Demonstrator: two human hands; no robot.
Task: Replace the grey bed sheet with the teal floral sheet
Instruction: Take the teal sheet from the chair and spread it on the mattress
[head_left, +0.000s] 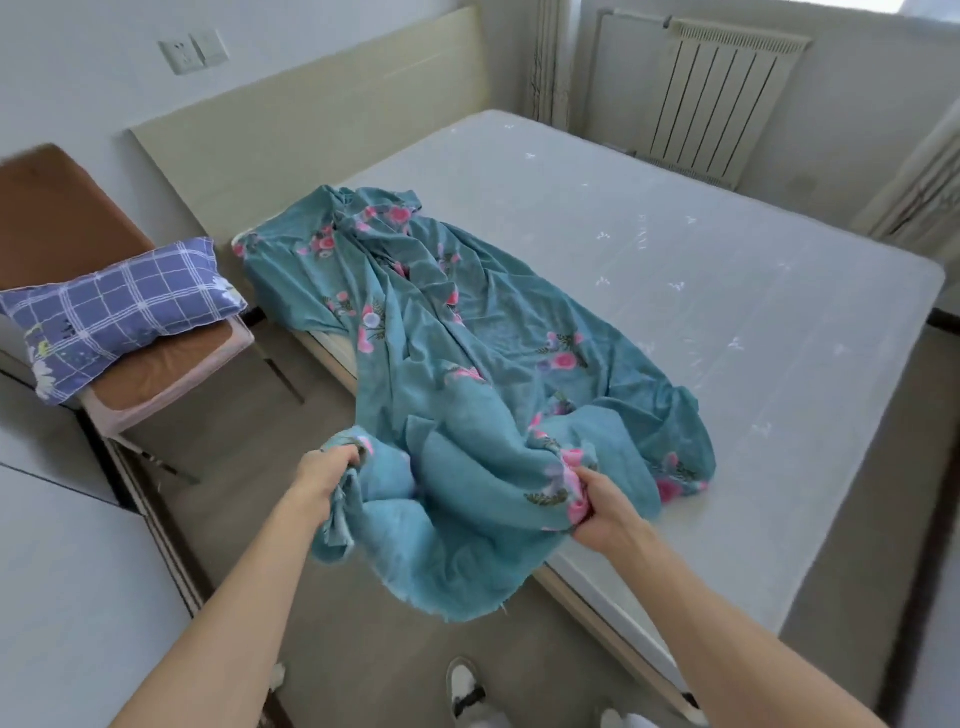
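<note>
The teal floral sheet (441, 332) lies bunched in a long strip along the left side of the bare white mattress (701, 270), one end up near the headboard, the other hanging over the near edge. My left hand (324, 475) grips a gathered edge of the sheet off the bedside. My right hand (602, 506) grips another bunch of it, at the mattress edge. No grey sheet is in view.
A brown chair (156, 364) stands left of the bed with a blue checked pillow (119, 306) on it. A beige headboard (322, 114) is against the wall, a white radiator (711, 98) beyond the far side. White furniture (67, 597) sits at the lower left. My shoes (467, 686) are on the floor.
</note>
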